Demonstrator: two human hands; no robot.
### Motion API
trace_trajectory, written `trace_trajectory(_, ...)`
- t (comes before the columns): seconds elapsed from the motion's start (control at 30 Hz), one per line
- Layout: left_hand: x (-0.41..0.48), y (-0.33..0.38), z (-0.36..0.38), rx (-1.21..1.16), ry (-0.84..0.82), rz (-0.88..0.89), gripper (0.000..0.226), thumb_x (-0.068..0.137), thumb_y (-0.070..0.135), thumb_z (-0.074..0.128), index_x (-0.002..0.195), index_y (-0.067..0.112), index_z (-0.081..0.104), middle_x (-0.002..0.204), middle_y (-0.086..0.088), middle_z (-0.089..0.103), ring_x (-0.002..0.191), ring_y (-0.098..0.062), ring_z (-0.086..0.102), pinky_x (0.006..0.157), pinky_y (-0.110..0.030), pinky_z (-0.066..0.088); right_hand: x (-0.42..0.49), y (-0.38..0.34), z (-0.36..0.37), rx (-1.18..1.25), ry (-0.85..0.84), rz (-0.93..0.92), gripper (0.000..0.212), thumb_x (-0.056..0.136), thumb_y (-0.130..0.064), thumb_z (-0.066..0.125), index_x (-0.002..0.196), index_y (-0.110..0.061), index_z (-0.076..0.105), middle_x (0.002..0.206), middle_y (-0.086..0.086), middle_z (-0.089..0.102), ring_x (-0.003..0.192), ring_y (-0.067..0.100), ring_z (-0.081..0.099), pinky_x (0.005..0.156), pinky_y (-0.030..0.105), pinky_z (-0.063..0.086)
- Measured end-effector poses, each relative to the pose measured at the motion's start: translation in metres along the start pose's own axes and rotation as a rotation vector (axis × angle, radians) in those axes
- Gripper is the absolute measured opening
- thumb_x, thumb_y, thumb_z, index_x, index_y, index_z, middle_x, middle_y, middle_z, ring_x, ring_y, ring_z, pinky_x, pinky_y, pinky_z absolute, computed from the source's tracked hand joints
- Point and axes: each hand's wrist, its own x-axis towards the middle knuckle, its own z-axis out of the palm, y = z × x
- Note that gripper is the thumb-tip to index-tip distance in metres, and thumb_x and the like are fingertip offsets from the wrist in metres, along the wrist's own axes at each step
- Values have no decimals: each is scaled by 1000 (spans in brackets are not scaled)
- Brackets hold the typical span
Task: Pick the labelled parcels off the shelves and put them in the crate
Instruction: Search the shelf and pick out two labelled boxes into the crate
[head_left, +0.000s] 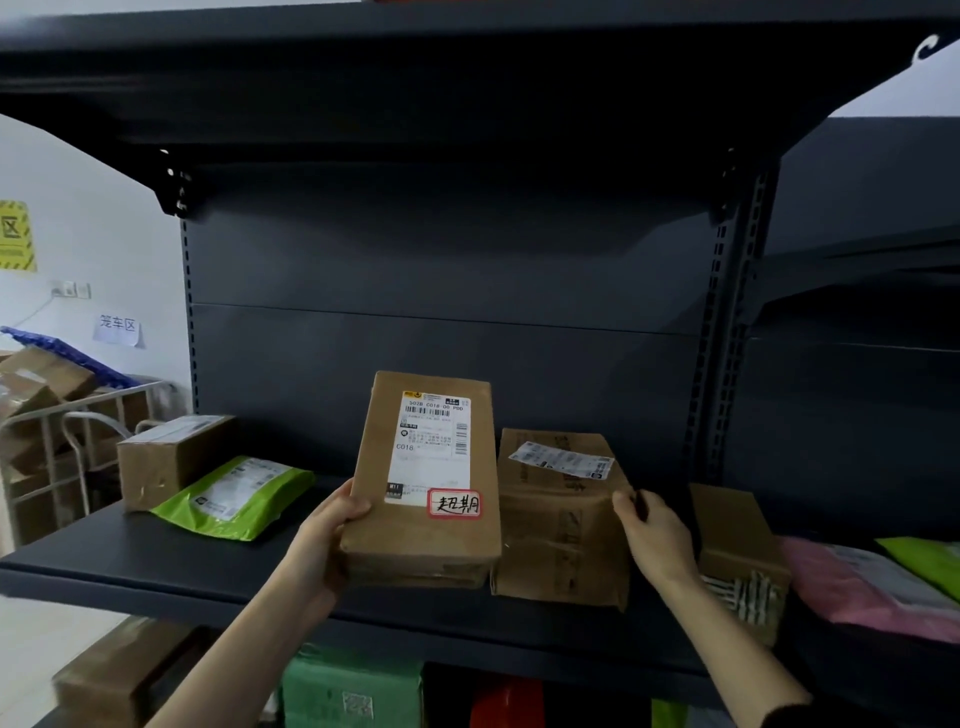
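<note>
thumb on its front, fingers hidden behind, the left hand (332, 525) grips the lower left edge of the tall brown cardboard parcel with a red-bordered sticker (426, 483), upright at the front of the dark grey metal shelf (156, 561). the right hand (655, 535) pinches the right edge of the squat brown cardboard box (561, 519) beside it. the parcel looks stiff and probably light; its narrow sides suit a firm hold.

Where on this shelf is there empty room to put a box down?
The shelf is bare at front left, between the green bag and the left hand holding the labelled box. The right is crowded: middle box, right hand, end box and pink bag sit close together.
</note>
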Motion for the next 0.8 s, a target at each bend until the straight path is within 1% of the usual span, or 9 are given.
trace_trajectory(0.07,0,-1,-2,24,-10,26,67,45,31,67,111,20,64,98,-5,74,83,-22,67,64,-32,51,-13,1,-3,-59,40,-63,48,97,-33,44,134,-3,43,134,16,49,124,29,46,99,32,37)
trace_trajectory(0.17,-1,-2,-1,61,-48,81,78,46,34,67,122,22,60,114,-10,69,94,-26,64,68,-33,53,-31,6,-4,-102,43,-115,54,95,-35,46,140,-6,38,141,13,44,130,26,42,107,34,34)
trace_trajectory(0.3,-6,-3,4,58,-78,131,79,47,34,67,124,20,59,116,-11,68,93,-24,65,71,-34,53,-48,11,-12,-162,31,-146,56,95,-37,45,141,-8,35,144,11,41,132,23,40,108,33,34)
trace_trajectory(0.4,-10,-3,16,61,-109,165,79,45,31,67,123,17,59,102,-4,73,81,-16,69,61,-24,56,-54,17,-25,-217,45,-166,55,96,-36,44,142,-7,35,145,9,40,134,22,37,108,29,30)
trace_trajectory(0.47,-12,-2,30,70,-134,176,82,44,30,67,124,15,58,95,-1,74,75,-13,70,55,-22,55,-53,23,-36,-259,75,-175,55,96,-35,45,141,-6,36,142,10,42,132,22,39,107,29,32)
trace_trajectory(0.6,-20,-7,66,76,-142,159,91,43,33,68,132,21,52,113,-10,68,89,-23,67,53,-26,55,-35,43,-57,-504,191,-198,52,93,-39,47,134,-7,44,132,11,50,121,26,47,98,35,41)
trace_trajectory(0.67,-24,-12,85,92,-128,151,93,42,35,69,133,25,51,119,-12,66,97,-28,64,57,-31,55,-22,50,-66,-627,201,-210,49,91,-42,48,127,-7,50,125,13,52,115,28,49,94,35,43)
trace_trajectory(0.73,-27,-21,104,107,-97,154,94,41,36,71,133,28,51,117,-11,67,100,-30,63,64,-35,53,-10,56,-74,-737,150,-175,53,90,-50,44,123,-9,50,124,12,52,113,28,48,93,35,43)
trace_trajectory(0.8,-31,-32,121,97,-48,159,94,41,34,72,132,27,51,114,-10,69,101,-31,63,70,-38,52,1,63,-80,-833,54,-114,63,87,-62,37,127,-14,47,128,10,48,118,27,43,95,35,41)
